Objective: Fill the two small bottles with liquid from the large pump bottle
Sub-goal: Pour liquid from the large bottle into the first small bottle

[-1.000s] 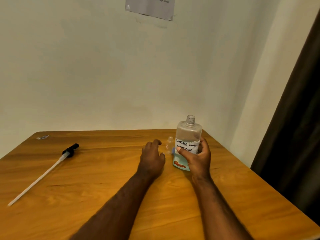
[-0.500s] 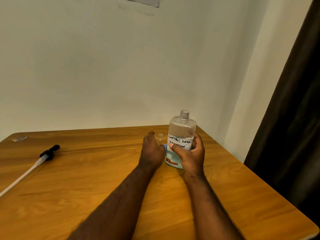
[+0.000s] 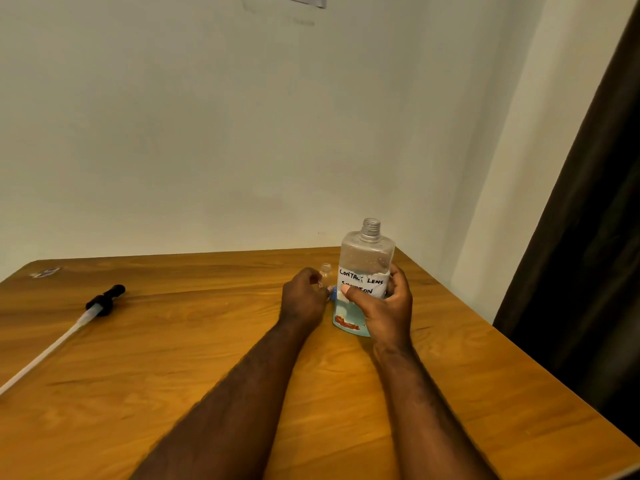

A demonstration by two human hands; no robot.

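Fingers of the right hand (image 3: 385,308) are gripping the large clear labelled bottle (image 3: 366,259); the left hand (image 3: 304,301) is curling at a small clear bottle (image 3: 326,271) (mostly hidden, grip unclear).

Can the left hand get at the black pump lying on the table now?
Probably yes: only bare table lies between the left hand and the pump, and nothing stands in the way. It seems to hold the small bottle, though, so it must let go first.
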